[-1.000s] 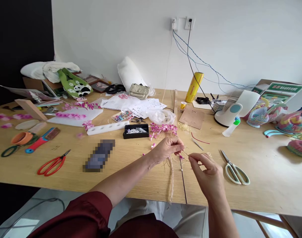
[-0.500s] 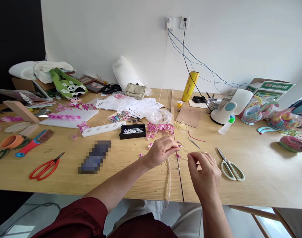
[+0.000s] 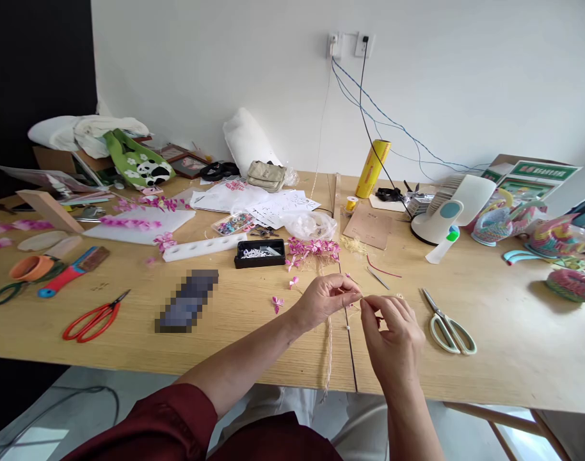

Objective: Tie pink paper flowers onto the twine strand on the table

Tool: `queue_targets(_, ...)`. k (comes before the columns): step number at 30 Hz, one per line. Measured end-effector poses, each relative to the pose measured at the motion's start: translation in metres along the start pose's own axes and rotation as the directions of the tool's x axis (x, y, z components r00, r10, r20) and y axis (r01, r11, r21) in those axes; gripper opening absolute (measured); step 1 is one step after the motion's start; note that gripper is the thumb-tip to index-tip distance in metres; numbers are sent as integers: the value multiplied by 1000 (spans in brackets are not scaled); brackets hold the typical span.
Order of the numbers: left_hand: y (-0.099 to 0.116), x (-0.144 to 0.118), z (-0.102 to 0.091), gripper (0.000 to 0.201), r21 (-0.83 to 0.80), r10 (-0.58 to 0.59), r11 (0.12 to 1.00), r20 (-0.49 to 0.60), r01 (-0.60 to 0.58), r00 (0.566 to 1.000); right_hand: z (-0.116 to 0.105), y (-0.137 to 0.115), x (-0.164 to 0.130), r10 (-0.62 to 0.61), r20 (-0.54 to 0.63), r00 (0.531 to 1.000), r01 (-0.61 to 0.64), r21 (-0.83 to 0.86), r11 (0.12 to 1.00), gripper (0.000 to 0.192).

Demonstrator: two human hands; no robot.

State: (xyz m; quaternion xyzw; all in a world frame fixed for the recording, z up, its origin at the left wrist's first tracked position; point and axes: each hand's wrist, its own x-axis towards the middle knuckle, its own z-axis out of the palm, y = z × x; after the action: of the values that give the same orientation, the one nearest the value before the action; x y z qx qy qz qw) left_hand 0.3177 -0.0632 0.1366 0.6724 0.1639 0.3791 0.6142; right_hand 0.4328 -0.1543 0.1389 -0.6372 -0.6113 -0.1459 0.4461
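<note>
A plain white wall (image 3: pixel 254 70) runs across the far side of the room, lit evenly by soft daylight. High on it, right of the middle, sit two wall sockets (image 3: pixel 351 45), with thin cables (image 3: pixel 369 121) hanging down from them. At the far left the wall ends against a dark, nearly black panel (image 3: pixel 38 64). A long table (image 3: pixel 513 346) of pale wood fills the middle of the scene, a seam running near to far through its top. Under its near edge a light grey floor (image 3: pixel 57 416) shows at left, and a slanted wooden leg (image 3: pixel 513 429) shows at right.
</note>
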Motion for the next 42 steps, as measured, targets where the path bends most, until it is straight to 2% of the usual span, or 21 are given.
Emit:
queue_targets(3,3,2,-3,21,118,60,991,41,-65,997,-4,-1,1,59,31,998,-61,76,995,11)
queue_targets(6,8,3,-10,19,256,128,954,110,-153,986,-8,1,1,169,105,980,-183,147,972,14)
queue_targets(10,10,6,-16,20,336,193,912,160,-237,968,-10,9,1,359,265,895,-424,250,871,19)
queue_targets(14,7,5,-16,19,238,162,955,84,-177,983,-9,14,-1,432,385,816,-567,382,730,21)
queue_targets(17,4,1,-14,24,25,49,998,39,-50,998,-9,15,-1,456,429,780,-624,469,625,21)
queue_targets(20,1,-2,-11,30,-150,-42,987,74,52,996,-10,15,-1,472,464,749,-662,528,531,21)
queue_targets(23,-3,-1,-5,29,-206,-80,974,81,95,994,-7,16,0,469,500,728,-685,553,475,21)
queue_targets(26,-2,1,-1,23,-154,-78,984,48,84,996,-2,17,1,444,534,719,-695,565,445,22)
queue_targets(29,2,2,1,22,-81,-46,996,27,48,999,1,17,1,400,547,736,-677,568,468,22)
queue_targets(31,5,3,1,22,-52,-33,998,1,33,999,2,16,1,394,501,770,-632,522,572,19)
queue_targets(34,7,4,2,24,-41,-44,998,-39,42,998,2,11,2,408,359,839,-525,339,781,15)
queue_targets(36,6,5,3,25,-57,-66,996,-54,63,996,2,9,3,400,291,869,-473,249,845,17)
queue_targets(39,2,6,1,26,-106,-99,990,-38,94,994,2,10,2,419,299,858,-501,297,813,18)
queue_targets(42,-3,6,-2,27,-133,-99,986,15,100,995,2,14,2,461,381,802,-596,449,665,19)
